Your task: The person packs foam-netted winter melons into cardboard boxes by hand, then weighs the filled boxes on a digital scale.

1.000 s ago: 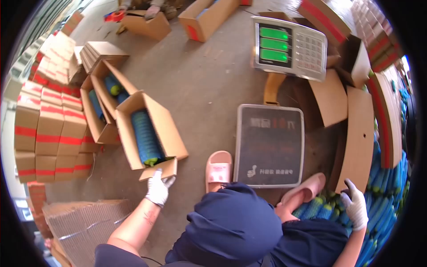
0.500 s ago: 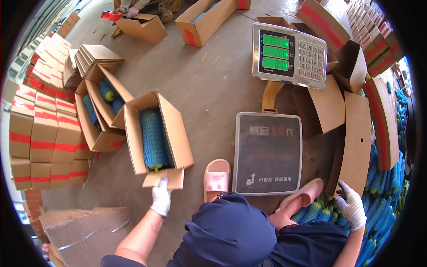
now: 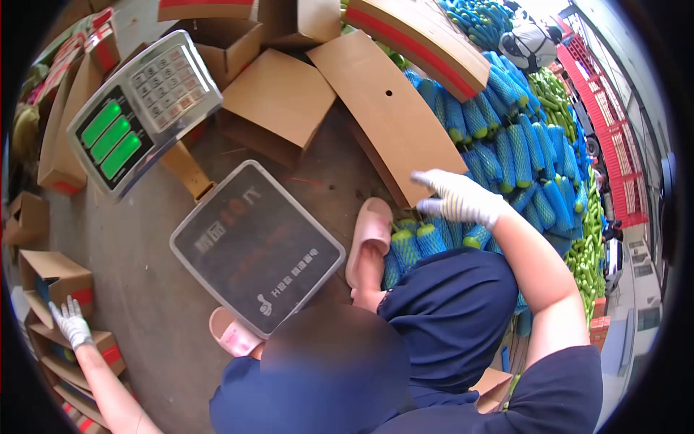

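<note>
My right hand [image 3: 455,197], in a white glove, reaches over a pile of green cucumbers in blue foam netting [image 3: 506,145] and touches the edge of a flat cardboard sheet [image 3: 390,108] that leans against the pile; it holds nothing. My left hand [image 3: 71,322], also gloved, hovers with spread fingers at the far left, over an open cardboard box [image 3: 54,275]. A platform scale [image 3: 256,246] lies on the floor between them, its display head [image 3: 137,108] showing green digits. My feet in pink slippers [image 3: 369,231] rest beside the scale.
Open and folded cardboard boxes [image 3: 275,101] lie behind the scale. Bare green cucumbers [image 3: 585,239] are heaped at the right next to red crates [image 3: 607,137]. More boxes stack at the far left edge [image 3: 50,369]. Concrete floor [image 3: 137,275] surrounds the scale.
The view has swung to the right, toward the cucumber pile. My left hand has left the flap of the filled box. My right hand has risen to the cardboard sheet's edge.
</note>
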Demonstrator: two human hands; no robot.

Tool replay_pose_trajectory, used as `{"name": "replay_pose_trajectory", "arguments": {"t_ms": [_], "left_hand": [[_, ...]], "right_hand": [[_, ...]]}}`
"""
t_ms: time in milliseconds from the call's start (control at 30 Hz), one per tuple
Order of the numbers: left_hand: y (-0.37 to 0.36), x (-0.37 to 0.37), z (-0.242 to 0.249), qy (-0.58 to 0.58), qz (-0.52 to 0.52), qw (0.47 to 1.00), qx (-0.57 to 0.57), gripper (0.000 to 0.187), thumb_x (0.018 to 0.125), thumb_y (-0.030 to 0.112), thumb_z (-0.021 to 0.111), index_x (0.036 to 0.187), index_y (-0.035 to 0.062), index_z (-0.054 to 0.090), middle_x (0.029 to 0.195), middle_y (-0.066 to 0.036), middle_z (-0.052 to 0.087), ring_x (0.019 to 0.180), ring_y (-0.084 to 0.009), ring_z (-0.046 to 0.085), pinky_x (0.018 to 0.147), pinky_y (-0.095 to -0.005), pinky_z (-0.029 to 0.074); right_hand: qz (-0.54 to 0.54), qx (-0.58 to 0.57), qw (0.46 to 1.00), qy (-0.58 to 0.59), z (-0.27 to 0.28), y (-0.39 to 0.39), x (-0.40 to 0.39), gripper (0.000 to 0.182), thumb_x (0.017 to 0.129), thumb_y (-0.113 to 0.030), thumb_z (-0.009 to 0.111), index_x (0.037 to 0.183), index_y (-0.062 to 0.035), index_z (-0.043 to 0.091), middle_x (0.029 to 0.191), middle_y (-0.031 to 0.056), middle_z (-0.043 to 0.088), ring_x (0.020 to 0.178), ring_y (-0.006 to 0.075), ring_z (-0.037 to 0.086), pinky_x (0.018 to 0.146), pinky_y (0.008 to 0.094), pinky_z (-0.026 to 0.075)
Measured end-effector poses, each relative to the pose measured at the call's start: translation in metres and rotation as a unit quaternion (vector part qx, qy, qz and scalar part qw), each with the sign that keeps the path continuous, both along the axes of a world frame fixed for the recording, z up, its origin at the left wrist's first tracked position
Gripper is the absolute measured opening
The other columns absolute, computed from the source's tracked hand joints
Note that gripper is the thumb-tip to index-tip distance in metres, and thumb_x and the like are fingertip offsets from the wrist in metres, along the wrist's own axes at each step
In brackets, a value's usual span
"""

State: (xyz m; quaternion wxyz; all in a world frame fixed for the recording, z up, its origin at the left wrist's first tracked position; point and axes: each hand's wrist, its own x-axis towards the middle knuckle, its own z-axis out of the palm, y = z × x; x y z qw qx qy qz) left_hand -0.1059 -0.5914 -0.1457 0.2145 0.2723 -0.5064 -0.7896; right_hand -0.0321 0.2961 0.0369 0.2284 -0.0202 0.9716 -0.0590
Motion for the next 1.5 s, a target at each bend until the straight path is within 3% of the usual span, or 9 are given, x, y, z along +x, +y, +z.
{"name": "replay_pose_trajectory", "arguments": {"t_ms": [333, 467, 533, 667, 867, 967, 1233, 1333, 1500], "left_hand": [[0.25, 0.143, 0.059, -0.208, -0.287, 0.93, -0.098, 0.061, 0.097, 0.038, 0.056, 0.149, 0.0129, 0.038, 0.146, -0.012, 0.044, 0.123, -0.028, 0.052, 0.105, -0.0415, 0.039], [0.278, 0.146, 0.135, -0.207, -0.318, 0.898, -0.223, 0.055, 0.099, 0.033, 0.055, 0.146, 0.0085, 0.042, 0.14, -0.016, 0.05, 0.116, -0.026, 0.057, 0.103, -0.0376, 0.042], [0.289, 0.136, 0.161, -0.165, -0.32, 0.889, -0.282, 0.051, 0.101, 0.03, 0.052, 0.145, 0.0071, 0.043, 0.139, -0.015, 0.052, 0.118, -0.0238, 0.057, 0.104, -0.0362, 0.042], [0.382, 0.114, 0.225, -0.038, -0.385, 0.824, -0.413, 0.054, 0.101, 0.026, 0.054, 0.145, 0.0002, 0.04, 0.144, -0.013, 0.047, 0.13, -0.0259, 0.048, 0.113, -0.0385, 0.034], [0.562, 0.097, 0.302, 0.257, -0.377, 0.343, -0.821, 0.077, 0.078, 0.028, 0.075, 0.145, 0.0078, 0.041, 0.151, -0.022, 0.036, 0.142, -0.043, 0.03, 0.116, -0.0519, 0.023], [0.623, 0.107, 0.293, 0.293, -0.463, 0.268, -0.793, 0.084, 0.068, 0.02, 0.08, 0.143, 0.0092, 0.042, 0.143, -0.022, 0.044, 0.133, -0.0443, 0.04, 0.112, -0.0522, 0.031], [0.555, 0.096, 0.235, 0.087, -0.54, 0.351, -0.76, 0.015, 0.079, 0.011, 0.069, 0.094, 0.0089, 0.068, 0.086, -0.014, 0.066, 0.085, -0.0348, 0.063, 0.076, -0.041, 0.051], [0.528, 0.113, 0.216, 0.018, -0.558, 0.38, -0.738, 0.019, 0.081, 0.008, 0.066, 0.1, 0.0069, 0.069, 0.09, -0.016, 0.068, 0.086, -0.0362, 0.065, 0.079, -0.0389, 0.052], [0.497, 0.119, 0.172, -0.089, -0.576, 0.512, -0.631, 0.026, 0.083, 0.013, 0.069, 0.108, 0.0066, 0.069, 0.099, -0.016, 0.07, 0.093, -0.0347, 0.066, 0.083, -0.0379, 0.052]], "right_hand": [[-0.1, 0.235, 0.965, 0.066, -0.151, 0.008, -0.052, 0.098, 0.076, -0.039, 0.075, 0.155, -0.0133, 0.022, 0.163, 0.0153, 0.013, 0.149, 0.0357, 0.015, 0.116, 0.0628, 0.015], [-0.133, 0.282, 0.918, 0.245, -0.138, 0.088, -0.055, 0.053, 0.09, -0.008, 0.047, 0.142, -0.0006, 0.042, 0.147, 0.0209, 0.043, 0.137, 0.0381, 0.041, 0.11, 0.0567, 0.033], [-0.14, 0.279, 0.871, 0.379, -0.066, 0.142, -0.053, 0.024, 0.088, -0.006, 0.046, 0.099, -0.0065, 0.067, 0.099, 0.0176, 0.069, 0.094, 0.0332, 0.067, 0.087, 0.044, 0.053], [-0.154, 0.185, 0.906, 0.347, 0.056, 0.22, 0.012, 0.026, 0.088, -0.011, 0.051, 0.108, -0.0107, 0.068, 0.104, 0.0158, 0.07, 0.099, 0.0344, 0.067, 0.088, 0.0455, 0.052], [-0.015, -0.07, 0.946, 0.317, 0.128, 0.215, 0.103, 0.03, 0.086, -0.005, 0.058, 0.115, -0.0055, 0.065, 0.104, 0.0149, 0.07, 0.099, 0.0318, 0.066, 0.09, 0.037, 0.05], [0.077, -0.147, 0.937, 0.306, 0.114, 0.161, 0.085, 0.029, 0.083, -0.006, 0.06, 0.111, -0.0052, 0.066, 0.101, 0.0161, 0.069, 0.098, 0.0318, 0.066, 0.088, 0.0371, 0.051], [-0.13, -0.208, 0.715, 0.654, 0.015, 0.098, 0.093, 0.037, 0.085, -0.015, 0.066, 0.12, -0.0034, 0.06, 0.11, 0.0162, 0.064, 0.1, 0.0353, 0.061, 0.09, 0.0411, 0.05], [-0.274, -0.085, 0.924, 0.251, -0.1, 0.077, 0.182, 0.093, 0.078, -0.044, 0.071, 0.149, -0.0007, 0.028, 0.137, 0.0258, 0.045, 0.125, 0.0404, 0.049, 0.105, 0.0472, 0.042], [-0.385, -0.107, 0.917, -0.022, -0.132, 0.047, 0.234, 0.111, 0.069, -0.039, 0.079, 0.152, 0.0009, 0.018, 0.126, 0.025, 0.054, 0.112, 0.0388, 0.059, 0.098, 0.0435, 0.048]]}}
